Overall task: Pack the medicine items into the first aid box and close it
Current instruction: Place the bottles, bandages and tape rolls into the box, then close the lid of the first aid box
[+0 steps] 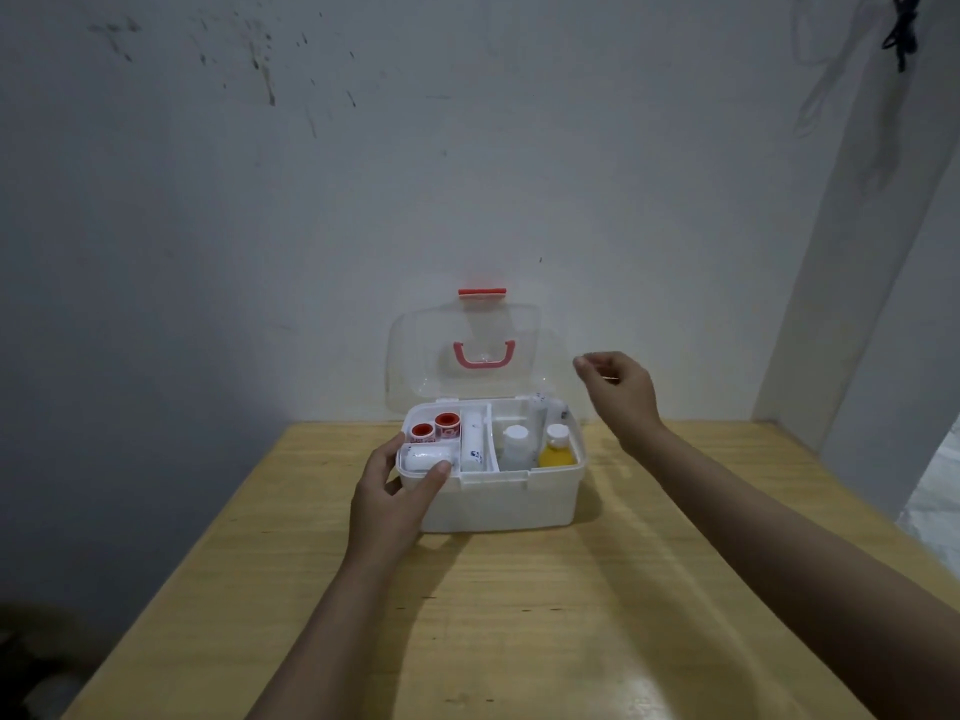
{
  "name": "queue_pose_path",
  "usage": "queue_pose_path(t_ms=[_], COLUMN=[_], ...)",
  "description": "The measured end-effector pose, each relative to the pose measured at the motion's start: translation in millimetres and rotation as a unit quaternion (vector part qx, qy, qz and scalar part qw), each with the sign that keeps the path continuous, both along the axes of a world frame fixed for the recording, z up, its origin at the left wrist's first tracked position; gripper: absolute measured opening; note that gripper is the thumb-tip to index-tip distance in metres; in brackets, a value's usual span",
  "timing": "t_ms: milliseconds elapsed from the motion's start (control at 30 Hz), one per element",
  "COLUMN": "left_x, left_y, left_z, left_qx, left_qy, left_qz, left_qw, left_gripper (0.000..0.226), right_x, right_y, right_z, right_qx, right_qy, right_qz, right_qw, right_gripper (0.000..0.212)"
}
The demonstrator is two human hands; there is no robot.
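White first aid box (pixel 498 504), pink handle (pixel 484 354), yellow bottle (pixel 557 449), tan table (pixel 519 605).

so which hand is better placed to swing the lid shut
Right. The right hand is raised, empty, beside the open clear lid, level with its edge. The left hand is low, gripping the front left corner of the first aid box, steadying it.
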State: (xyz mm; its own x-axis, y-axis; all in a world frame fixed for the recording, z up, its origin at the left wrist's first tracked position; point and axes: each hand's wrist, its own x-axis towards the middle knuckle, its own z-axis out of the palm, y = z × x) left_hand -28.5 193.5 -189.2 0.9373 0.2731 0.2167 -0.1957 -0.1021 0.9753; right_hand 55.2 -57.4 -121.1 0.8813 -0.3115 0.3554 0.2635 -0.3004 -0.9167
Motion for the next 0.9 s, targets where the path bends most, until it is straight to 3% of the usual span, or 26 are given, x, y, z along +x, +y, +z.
queue_pose_path(t_ms=[133,267,567,733,900], left_x=[-0.2,-0.7,-1.1,-3.5,-11.7], left_y=[0.5,0.5,-0.3,-0.7,-6.1], left_z=[-0.6,0.8,3.1,6.3,9.7], left_qx=[0.006,0.015,0.027,0.047,0.085], left_qy=[0.004,0.008,0.009,0.038,-0.011], left_qz=[0.004,0.003,-0.002,-0.002,0.009], left_qw=[1.0,1.0,1.0,0.998,0.996], left_gripper=[0.062,0.063,0.063,0.097,0.103], right_x=[36.5,46.6,3.9,-33.4,-66.7], right_y=[2.1,12.2,12.5,9.1,5.7], right_z=[10.6,17.3,18.1,3.3,-28.8], right_qx=[0.073,0.042,-0.168,-0.205,-0.258], right_qy=[0.103,0.124,0.029,0.0,-0.03], right_qz=[0.032,0.094,0.134,0.158,0.169], right_qw=[0.992,0.987,0.976,0.966,0.951], right_gripper=[0.058,0.063,0.062,0.063,0.06])
